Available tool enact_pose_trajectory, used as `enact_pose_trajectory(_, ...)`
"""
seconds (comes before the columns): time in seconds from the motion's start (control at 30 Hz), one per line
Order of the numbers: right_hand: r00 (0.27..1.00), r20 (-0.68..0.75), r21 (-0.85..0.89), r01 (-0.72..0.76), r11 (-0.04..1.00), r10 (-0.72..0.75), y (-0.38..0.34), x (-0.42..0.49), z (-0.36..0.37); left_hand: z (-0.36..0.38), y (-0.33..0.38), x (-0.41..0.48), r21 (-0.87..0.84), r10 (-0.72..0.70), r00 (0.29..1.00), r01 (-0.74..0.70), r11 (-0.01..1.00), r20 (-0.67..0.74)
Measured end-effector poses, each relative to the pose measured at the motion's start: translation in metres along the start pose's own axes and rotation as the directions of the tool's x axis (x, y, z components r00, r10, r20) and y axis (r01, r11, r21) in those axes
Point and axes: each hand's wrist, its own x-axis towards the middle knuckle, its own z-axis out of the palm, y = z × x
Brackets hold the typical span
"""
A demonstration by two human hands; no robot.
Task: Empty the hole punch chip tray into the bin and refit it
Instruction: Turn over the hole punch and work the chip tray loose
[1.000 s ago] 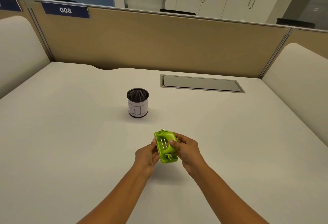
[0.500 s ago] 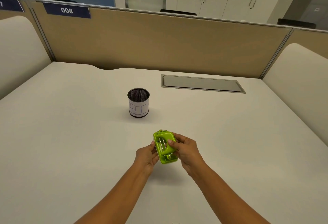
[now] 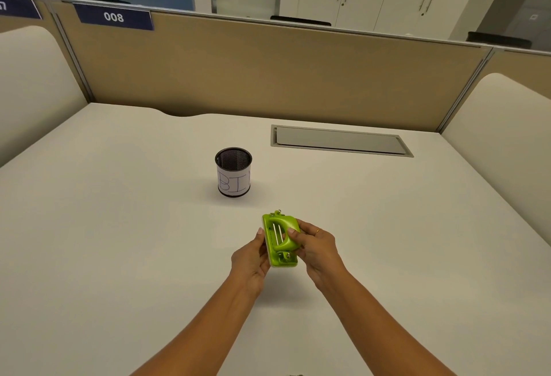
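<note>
A lime green hole punch is held above the desk between both hands, tipped on its side with its handle facing me. My left hand presses against its left edge, where the pale base sits. My right hand wraps its right side, thumb on the handle. Whether the chip tray is on or off cannot be told. A black mesh cup with a white paper label reading "BIN" stands upright farther back and a little left.
The white desk is walled by a tan partition at the back and cream side panels. A grey cable hatch lies flush in the desk at the back right.
Both hands have lifted the hole punch slightly up and away from me, toward the mesh cup. The grip looks the same.
</note>
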Motion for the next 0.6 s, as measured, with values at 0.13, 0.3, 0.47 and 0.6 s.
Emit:
enact_pose_trajectory(0.13,0.999,-0.041,0.017,-0.009,1.0,0.01,0.0,0.002,0.0,0.004,-0.003,-0.005,-0.02,0.007,0.999,-0.006,1.0,0.047)
enact_pose_trajectory(0.3,0.994,-0.107,0.034,-0.022,0.999,0.025,0.003,0.003,-0.002,0.007,-0.01,-0.008,0.014,0.018,0.997,-0.019,1.0,0.08)
enact_pose_trajectory(0.47,0.995,-0.101,0.022,-0.015,1.0,0.017,0.001,0.001,-0.002,0.005,-0.011,-0.008,0.03,0.019,0.996,-0.021,0.999,0.082)
enact_pose_trajectory(0.6,0.994,-0.103,0.014,-0.021,1.0,0.022,0.001,-0.001,-0.001,0.003,-0.013,-0.008,0.017,0.025,0.997,-0.026,0.999,0.071)
